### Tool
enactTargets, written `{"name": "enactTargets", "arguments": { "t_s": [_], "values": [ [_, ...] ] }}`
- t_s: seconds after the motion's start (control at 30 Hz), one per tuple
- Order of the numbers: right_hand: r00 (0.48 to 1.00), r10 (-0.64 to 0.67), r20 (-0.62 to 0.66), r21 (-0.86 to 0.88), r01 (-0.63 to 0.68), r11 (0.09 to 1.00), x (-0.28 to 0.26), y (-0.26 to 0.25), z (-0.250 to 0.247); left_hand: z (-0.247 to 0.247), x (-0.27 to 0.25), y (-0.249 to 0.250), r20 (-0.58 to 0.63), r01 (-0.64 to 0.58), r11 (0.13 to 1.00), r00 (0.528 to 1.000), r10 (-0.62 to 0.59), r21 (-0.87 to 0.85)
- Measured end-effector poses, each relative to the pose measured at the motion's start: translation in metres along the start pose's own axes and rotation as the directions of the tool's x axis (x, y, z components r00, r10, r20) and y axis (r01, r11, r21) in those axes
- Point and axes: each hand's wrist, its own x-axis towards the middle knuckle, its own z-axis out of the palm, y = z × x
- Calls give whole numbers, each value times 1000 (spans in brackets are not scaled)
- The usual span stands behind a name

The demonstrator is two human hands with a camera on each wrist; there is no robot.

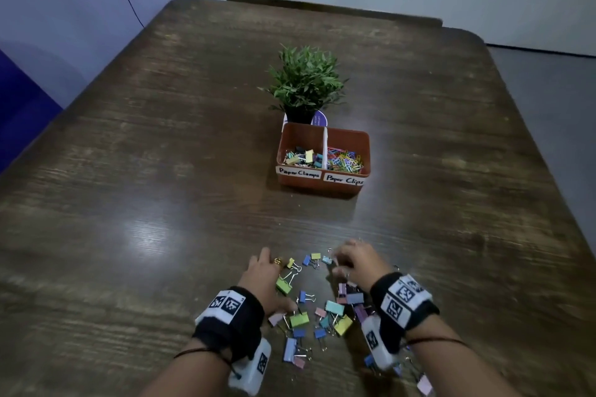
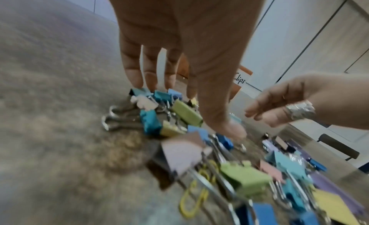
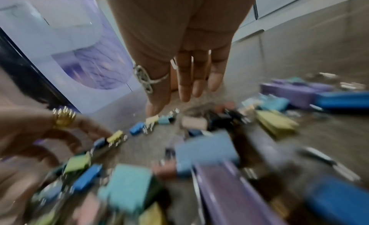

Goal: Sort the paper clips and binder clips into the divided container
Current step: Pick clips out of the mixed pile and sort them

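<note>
A red-brown divided container (image 1: 351,142) stands mid-table, labelled "Paper Clamps" on the left and "Paper Clips" on the right. Its left half holds binder clips (image 1: 303,156) and its right half holds coloured paper clips (image 1: 346,159). Several pastel binder clips (image 1: 322,313) lie scattered near the front edge. My left hand (image 1: 274,267) hovers at the pile's left side. Its straight fingers (image 2: 131,77) touch teal and blue clips (image 2: 159,94). My right hand (image 1: 342,263) reaches over the pile's far right with fingers (image 3: 185,86) extended and nothing in it. A yellow paper clip (image 2: 191,201) lies among the binder clips.
A small potted plant (image 1: 304,80) stands just behind the container. The dark wooden table (image 1: 161,171) stretches bare to the left and right of the pile. Some clips (image 1: 424,383) lie close to the front edge by my right forearm.
</note>
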Motion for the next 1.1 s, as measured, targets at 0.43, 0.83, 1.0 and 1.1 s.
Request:
{"name": "enactTargets", "arguments": {
  "t_s": [0.43,0.83,1.0,1.1],
  "values": [
    [989,116,-87,-133,-127,983,-35,20,29,15,7,14,-52,123,981,990,-133,-150],
    [994,38,-107,56,-32,998,-28,26,26,12,9,8,-77,122,942,985,-153,-312],
    [988,82,-130,55,-75,996,-22,27,23,5,6,10,-162,54,880,976,-147,-471],
    [989,95,-112,24,-93,995,-18,25,22,-3,8,14,-193,25,837,969,-155,-546]
  ]
}}
